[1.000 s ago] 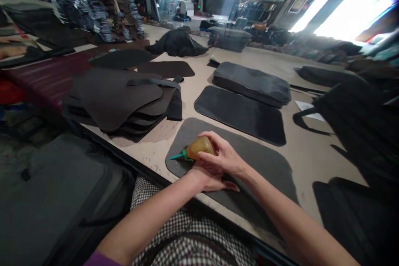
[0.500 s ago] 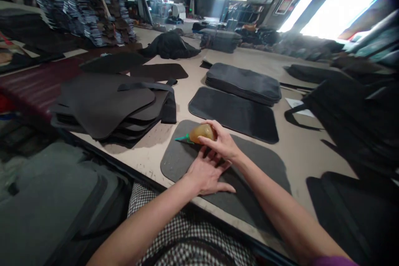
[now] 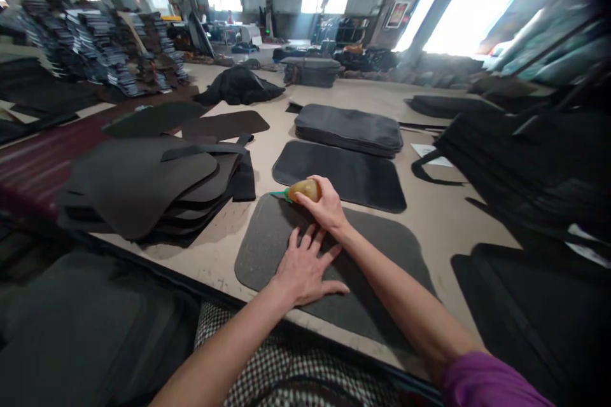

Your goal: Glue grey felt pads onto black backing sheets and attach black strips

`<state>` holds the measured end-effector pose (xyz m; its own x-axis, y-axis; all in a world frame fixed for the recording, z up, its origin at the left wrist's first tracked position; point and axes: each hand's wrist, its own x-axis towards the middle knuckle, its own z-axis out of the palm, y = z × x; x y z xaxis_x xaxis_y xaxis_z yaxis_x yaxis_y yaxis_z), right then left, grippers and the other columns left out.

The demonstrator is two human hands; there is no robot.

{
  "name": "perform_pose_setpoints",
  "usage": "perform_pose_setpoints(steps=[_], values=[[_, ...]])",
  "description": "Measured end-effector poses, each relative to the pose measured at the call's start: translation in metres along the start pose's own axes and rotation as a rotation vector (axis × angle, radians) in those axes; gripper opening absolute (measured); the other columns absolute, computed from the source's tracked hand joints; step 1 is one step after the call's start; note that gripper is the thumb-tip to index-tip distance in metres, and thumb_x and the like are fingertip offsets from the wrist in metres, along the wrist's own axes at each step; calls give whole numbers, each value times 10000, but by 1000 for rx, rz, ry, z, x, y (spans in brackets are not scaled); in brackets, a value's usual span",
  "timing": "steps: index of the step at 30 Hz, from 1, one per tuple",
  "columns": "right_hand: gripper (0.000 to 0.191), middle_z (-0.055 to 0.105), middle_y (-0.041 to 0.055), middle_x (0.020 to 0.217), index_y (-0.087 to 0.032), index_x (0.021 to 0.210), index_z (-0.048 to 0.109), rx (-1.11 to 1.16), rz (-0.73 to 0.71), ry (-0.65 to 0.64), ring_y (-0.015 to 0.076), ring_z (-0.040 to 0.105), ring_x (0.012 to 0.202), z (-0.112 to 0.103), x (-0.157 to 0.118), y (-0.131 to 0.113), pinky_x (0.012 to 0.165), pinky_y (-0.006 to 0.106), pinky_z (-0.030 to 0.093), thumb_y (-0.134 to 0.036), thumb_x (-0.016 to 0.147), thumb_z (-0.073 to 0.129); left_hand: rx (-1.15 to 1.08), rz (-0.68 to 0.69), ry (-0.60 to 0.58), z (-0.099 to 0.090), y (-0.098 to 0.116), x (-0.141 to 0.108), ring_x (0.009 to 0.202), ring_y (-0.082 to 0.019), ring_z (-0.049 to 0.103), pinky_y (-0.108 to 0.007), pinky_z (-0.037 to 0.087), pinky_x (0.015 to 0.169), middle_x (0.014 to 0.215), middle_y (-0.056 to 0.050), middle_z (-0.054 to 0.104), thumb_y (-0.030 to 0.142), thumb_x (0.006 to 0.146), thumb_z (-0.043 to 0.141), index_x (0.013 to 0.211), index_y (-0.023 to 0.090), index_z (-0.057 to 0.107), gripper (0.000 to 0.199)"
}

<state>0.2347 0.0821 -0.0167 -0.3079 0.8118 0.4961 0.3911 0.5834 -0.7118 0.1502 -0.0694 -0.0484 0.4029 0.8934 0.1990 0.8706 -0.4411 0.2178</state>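
A dark grey panel with rounded corners lies flat at the table's near edge. My left hand rests on it with the fingers spread and holds nothing. My right hand is wrapped round a glue bottle, a squeeze bottle with amber contents and a thin green nozzle. The bottle lies tilted on its side in the air, and its nozzle points left, over the panel's far left edge. Just beyond sits a smooth black panel, apart from the grey one.
Left of me is a pile of dark cut panels with straps. Behind the black panel stands a stack of black panels. Dark bags with handles lie on the right. A crumpled black cloth is farther back on the table.
The bottle's nozzle has moved from above the grey panel's surface to its far left edge. My left hand stays spread on the panel. The whole view has shifted slightly.
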Motion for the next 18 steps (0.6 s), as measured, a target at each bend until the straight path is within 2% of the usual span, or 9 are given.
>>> perform_pose_setpoints(steps=[3, 6, 8, 10, 14, 18], values=[[530, 631, 106, 1171, -205, 1188, 593, 9, 27, 49, 274, 608, 1072, -7, 0, 3, 988, 422, 488, -577, 824, 698, 7, -3, -8, -1, -1, 3, 1553, -356, 205, -635, 194, 1218, 1673, -138, 282, 821, 922, 227, 1568, 316, 389, 836], [532, 639, 110, 1159, -196, 1172, 599, -4, 48, 41, 278, 613, 1058, -17, 1, 6, 983, 432, 494, -579, 815, 692, 16, -66, -3, -1, -8, 9, 1549, -334, 234, -578, 254, 1212, 1671, -156, 283, 771, 960, 215, 1589, 273, 353, 815], [534, 641, 112, 1143, -187, 1172, 600, -20, 50, 13, 281, 618, 1036, -23, 0, 8, 957, 437, 504, -574, 813, 684, 36, -125, 14, 0, -14, 13, 1557, -331, 213, -558, 251, 1221, 1675, -164, 270, 767, 963, 224, 1598, 232, 339, 839], [533, 644, 111, 1129, -186, 1166, 600, -42, 51, -6, 284, 619, 1027, -28, 0, 9, 944, 441, 507, -575, 809, 675, 66, -166, 18, 2, -20, 15, 1565, -342, 183, -590, 211, 1231, 1684, -165, 247, 790, 947, 236, 1597, 221, 346, 871], [502, 648, 101, 1123, -205, 1141, 604, -80, 61, 2, 283, 618, 1035, -37, -1, 11, 940, 434, 503, -574, 806, 663, 119, -194, -5, 6, -24, 16, 1558, -391, 180, -695, 167, 1200, 1687, -149, 246, 828, 915, 263, 1594, 303, 354, 863], [513, 652, 110, 1146, -185, 1150, 612, -110, 79, 12, 292, 622, 1058, -61, -4, 16, 944, 436, 499, -550, 794, 674, 154, -197, -2, 6, -22, 16, 1549, -407, 202, -704, 179, 1187, 1683, -123, 270, 812, 922, 291, 1586, 373, 357, 798]])
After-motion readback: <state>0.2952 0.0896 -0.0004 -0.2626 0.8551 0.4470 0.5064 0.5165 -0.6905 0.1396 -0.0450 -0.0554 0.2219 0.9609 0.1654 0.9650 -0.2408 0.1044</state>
